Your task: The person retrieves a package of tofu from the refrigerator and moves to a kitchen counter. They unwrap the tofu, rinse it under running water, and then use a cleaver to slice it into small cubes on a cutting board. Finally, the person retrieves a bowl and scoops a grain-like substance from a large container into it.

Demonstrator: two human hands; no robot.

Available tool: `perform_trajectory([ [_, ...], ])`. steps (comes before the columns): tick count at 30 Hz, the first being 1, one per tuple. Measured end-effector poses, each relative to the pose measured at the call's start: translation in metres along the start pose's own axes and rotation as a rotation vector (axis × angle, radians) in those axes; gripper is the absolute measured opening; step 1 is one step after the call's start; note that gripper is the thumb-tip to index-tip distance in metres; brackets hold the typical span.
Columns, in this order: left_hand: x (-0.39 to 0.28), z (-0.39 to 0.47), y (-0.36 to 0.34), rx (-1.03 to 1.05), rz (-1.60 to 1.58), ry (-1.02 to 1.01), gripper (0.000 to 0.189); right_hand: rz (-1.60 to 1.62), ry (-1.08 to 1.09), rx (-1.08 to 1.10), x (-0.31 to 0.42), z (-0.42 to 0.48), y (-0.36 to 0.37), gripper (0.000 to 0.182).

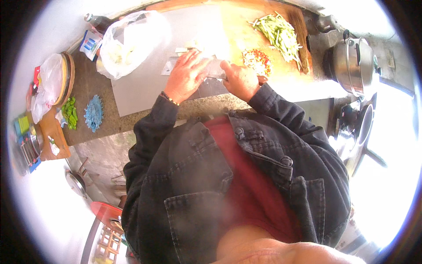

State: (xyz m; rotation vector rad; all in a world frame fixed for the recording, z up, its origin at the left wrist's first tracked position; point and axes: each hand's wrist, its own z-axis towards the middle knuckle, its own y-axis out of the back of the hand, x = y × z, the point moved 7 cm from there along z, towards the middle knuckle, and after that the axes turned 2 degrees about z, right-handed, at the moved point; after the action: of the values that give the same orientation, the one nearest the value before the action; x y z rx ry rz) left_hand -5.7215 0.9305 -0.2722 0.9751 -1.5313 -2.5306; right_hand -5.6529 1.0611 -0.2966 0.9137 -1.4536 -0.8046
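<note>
A cleaver (215, 69) lies crosswise over the work surface. My right hand (241, 80) is closed around its handle, part of which shows past the palm. My left hand (187, 75) lies over the blade with fingers stretched forward, and the blade's holed end sticks out to its left. Just beyond the fingers are pale cut pieces (182, 50), partly lost in glare; what they are I cannot tell. Right of the cleaver sits a heap of chopped red and white bits (257, 62), which look like chilli and garlic. Farther back lies a pile of pale green vegetable strips (278, 37).
A wooden board (239, 28) and a grey sheet (138, 90) cover the counter. Leftward are a translucent plastic bag (113, 62), a dark bottle (99, 22), a blue scrubbing cloth (94, 114) and green peppers (69, 114). A steel pot (354, 66) stands at right.
</note>
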Motion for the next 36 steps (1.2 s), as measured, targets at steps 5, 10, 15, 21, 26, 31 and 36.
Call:
perform_trajectory([
  [5, 0.017, -0.006, -0.051, 0.340, -0.048, -0.014, 0.036, -0.138, 0.069, -0.060, -0.017, -0.014, 0.002, 0.033],
  [10, 0.028, 0.002, -0.069, 0.344, -0.108, -0.006, 0.035, -0.146, 0.171, -0.154, -0.027, -0.028, 0.013, 0.028],
  [15, 0.056, 0.011, -0.087, 0.321, -0.086, -0.050, 0.034, -0.185, 0.222, -0.177, -0.043, -0.050, 0.028, 0.035],
  [21, 0.084, 0.009, -0.075, 0.123, 0.051, 0.016, 0.031, -0.155, 0.121, -0.321, -0.089, -0.103, 0.066, 0.043],
  [26, 0.037, -0.001, -0.095, 0.063, 0.076, -0.029, 0.034, 0.226, -0.425, -0.418, -0.145, -0.144, 0.057, 0.034],
  [31, -0.017, -0.018, -0.146, 0.221, 0.097, -0.271, 0.039, 0.672, -0.572, -0.516, -0.159, -0.143, 0.033, 0.028],
  [36, -0.006, -0.019, -0.163, 0.248, 0.260, -0.346, 0.039, 0.727, -0.573, -0.539, -0.162, -0.135, 0.028, 0.028],
])
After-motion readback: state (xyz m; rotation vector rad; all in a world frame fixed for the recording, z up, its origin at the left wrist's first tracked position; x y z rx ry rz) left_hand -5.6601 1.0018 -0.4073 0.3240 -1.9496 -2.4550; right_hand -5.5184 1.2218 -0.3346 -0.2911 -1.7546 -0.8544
